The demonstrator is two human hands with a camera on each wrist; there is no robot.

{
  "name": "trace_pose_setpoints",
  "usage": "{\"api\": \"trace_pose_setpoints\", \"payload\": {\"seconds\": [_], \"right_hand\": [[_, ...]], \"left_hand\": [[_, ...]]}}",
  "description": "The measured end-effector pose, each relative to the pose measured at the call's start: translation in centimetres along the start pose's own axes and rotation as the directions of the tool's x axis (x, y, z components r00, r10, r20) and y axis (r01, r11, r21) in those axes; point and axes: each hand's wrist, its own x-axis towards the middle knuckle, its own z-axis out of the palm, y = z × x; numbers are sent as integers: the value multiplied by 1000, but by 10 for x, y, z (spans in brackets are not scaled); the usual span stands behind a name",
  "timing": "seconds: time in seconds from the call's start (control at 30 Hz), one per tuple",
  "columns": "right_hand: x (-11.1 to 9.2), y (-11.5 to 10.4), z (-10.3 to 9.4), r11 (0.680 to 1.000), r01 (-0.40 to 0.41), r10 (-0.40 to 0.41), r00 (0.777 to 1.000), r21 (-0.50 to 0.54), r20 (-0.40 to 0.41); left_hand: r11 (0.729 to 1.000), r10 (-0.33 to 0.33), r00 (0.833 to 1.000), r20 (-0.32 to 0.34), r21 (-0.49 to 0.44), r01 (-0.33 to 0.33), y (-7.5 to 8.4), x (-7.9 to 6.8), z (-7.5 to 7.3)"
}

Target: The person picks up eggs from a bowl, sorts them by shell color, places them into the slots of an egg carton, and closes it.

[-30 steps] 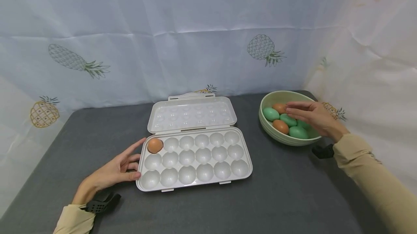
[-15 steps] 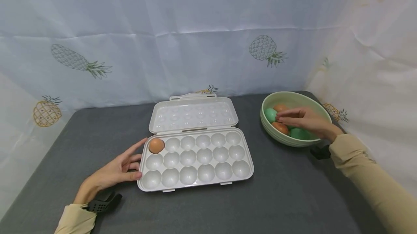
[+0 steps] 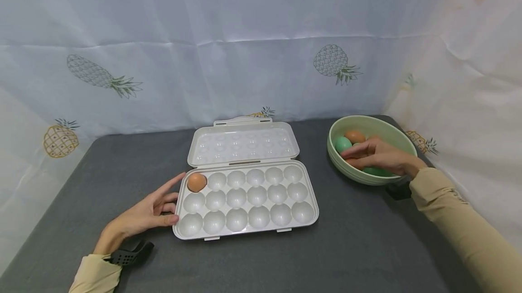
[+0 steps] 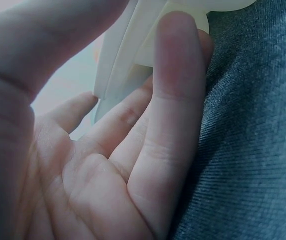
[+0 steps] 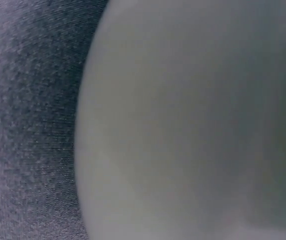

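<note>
In the head view my left hand (image 3: 142,211) rests against the left end of an open white plastic egg tray (image 3: 267,203). Its index finger reaches the far corner and its thumb the near corner; fingers are fairly straight. The left wrist view shows fingers (image 4: 177,100) touching the tray's edge (image 4: 114,60). One brown egg (image 3: 197,182) sits in the tray's far left cup. My right hand (image 3: 381,155) is inside a pale green bowl (image 3: 391,136), thumb and fingers around a brown egg (image 3: 353,163). The bowl's wall (image 5: 147,120) fills much of the right wrist view, hiding that hand.
Another brown egg (image 3: 355,136) and a green egg (image 3: 342,144) lie in the bowl, with more partly covered by the hand. The tray's lid (image 3: 244,142) lies back towards the curtain (image 3: 228,75) behind the dark table (image 3: 261,261).
My right hand has come down and left into the bowl, from above the eggs to around a brown egg. The left hand has stayed at the tray.
</note>
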Motion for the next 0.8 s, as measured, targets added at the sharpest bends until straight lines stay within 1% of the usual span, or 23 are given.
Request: {"api": "trace_pose_setpoints", "payload": {"seconds": [0.1,0.2,0.43,0.57,0.67,0.8], "right_hand": [[1,1,-1,999,26,-27,999,32,34],[1,1,-1,999,24,-25,999,28,26],[4,1,2,998,-55,52,996,-44,-73],[6,2,3,995,-68,57,990,-80,-127],[7,2,5,996,-61,50,987,-68,-152],[8,2,7,997,-71,61,980,-43,-189]], "left_hand": [[1000,-1,1000,4,-9,1,0,0,0],[1000,-7,1000,8,-16,7,0,0,-1],[1000,-13,1000,9,-11,13,0,0,-1],[1000,-11,1000,0,-2,11,1,1,-1],[1000,-9,1000,1,-4,9,0,1,-1],[1000,7,1000,18,-27,-6,0,1,-1]]}}
